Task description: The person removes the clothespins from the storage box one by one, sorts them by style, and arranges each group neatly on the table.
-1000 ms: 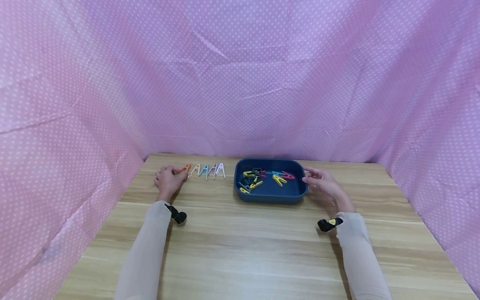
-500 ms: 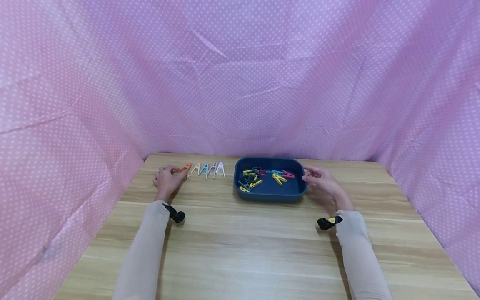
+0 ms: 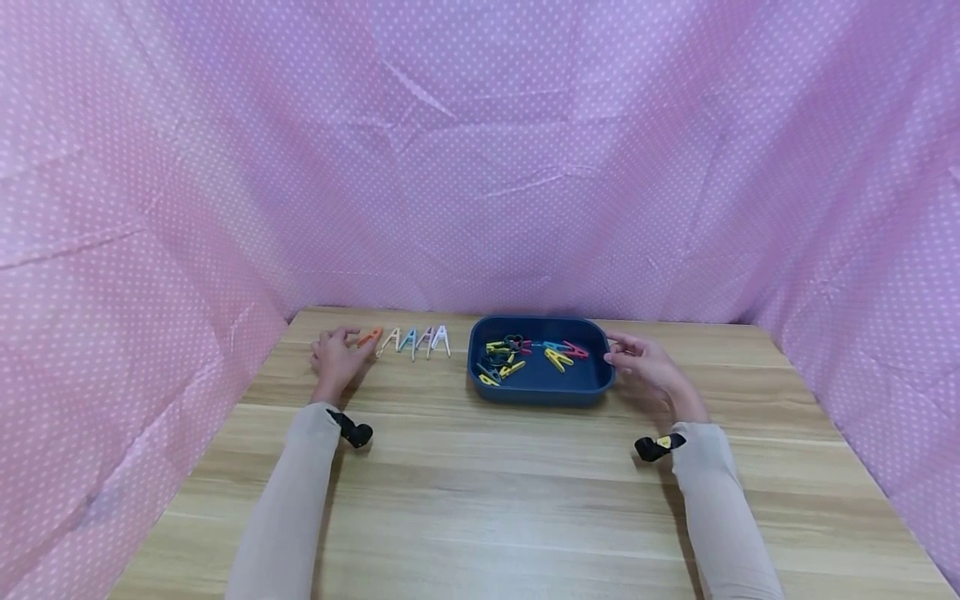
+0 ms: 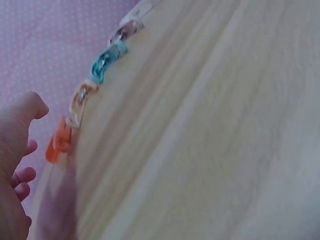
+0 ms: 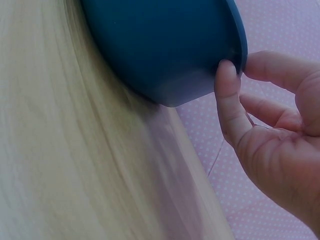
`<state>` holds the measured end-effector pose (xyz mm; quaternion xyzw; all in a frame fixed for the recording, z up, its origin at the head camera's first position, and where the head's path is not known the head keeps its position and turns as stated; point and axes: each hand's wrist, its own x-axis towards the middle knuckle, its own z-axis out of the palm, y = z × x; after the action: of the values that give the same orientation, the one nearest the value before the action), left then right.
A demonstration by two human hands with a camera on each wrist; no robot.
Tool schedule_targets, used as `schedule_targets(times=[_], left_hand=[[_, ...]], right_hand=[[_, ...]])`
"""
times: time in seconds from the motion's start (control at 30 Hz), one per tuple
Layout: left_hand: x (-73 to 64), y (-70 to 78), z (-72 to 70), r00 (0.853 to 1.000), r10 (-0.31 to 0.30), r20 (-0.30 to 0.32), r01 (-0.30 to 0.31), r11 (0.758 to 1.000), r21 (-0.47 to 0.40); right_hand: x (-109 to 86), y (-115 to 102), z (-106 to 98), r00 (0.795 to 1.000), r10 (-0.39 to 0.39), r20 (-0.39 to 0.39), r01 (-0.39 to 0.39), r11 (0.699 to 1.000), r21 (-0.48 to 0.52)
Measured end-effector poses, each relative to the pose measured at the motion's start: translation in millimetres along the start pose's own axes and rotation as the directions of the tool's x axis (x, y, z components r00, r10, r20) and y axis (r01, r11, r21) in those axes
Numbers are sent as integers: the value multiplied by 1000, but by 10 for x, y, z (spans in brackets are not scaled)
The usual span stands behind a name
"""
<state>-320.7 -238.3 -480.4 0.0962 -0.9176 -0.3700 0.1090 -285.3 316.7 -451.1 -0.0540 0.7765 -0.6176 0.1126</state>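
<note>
At the left end of a row of clothespins lies an orange clothespin [image 3: 371, 337]. My left hand [image 3: 335, 360] is right beside it; in the left wrist view the thumb and fingers stand apart from the clothespin, holding nothing. To its right sit cream [image 3: 391, 340], light blue [image 3: 408, 340], mauve [image 3: 426, 338] and white [image 3: 441, 337] clothespins, spaced side by side. A dark blue rectangular box [image 3: 543, 397] stands at mid-table, and my right hand [image 3: 648, 367] pinches its right rim between thumb and fingers [image 5: 280, 70].
Several yellow, dark green, red and blue clothespins [image 3: 558, 359] lie loosely inside the box, mostly on its left. The wooden table [image 3: 487, 492] ends at the back against a pink dotted curtain [image 3: 480, 208], which also hangs along both sides.
The left hand's fingers have come off the orange clothespin, which stays at the row's left end. The right hand and box have kept their places.
</note>
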Motion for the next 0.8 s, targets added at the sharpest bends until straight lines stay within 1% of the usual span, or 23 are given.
schedule_targets(times=[0.13,0.33,0.47,0.57,0.7,0.8], left_hand=[[27,93,7,999,36,-13,-36,999,-4],[10,280,0,996,86,-5,-86,995,-52],[5,429,34,989,146,-17,-147,985,-87],[-3,557,71,981,193,-12,-193,977,-94],[-57,761,115,972,232,30,-228,969,-91],[-120,927,157,959,274,78,-268,960,-76]], right_hand=[[-11,-11,-5,1000,3,4,-3,1000,10],[-19,-24,-5,1000,20,10,-20,1000,9],[-25,-32,-8,1000,22,5,-22,1000,0],[-26,-31,-13,1000,16,1,-16,1000,-9],[-21,-25,-13,1000,11,6,-11,1000,-8],[-12,-23,-12,1000,9,7,-9,1000,-5]])
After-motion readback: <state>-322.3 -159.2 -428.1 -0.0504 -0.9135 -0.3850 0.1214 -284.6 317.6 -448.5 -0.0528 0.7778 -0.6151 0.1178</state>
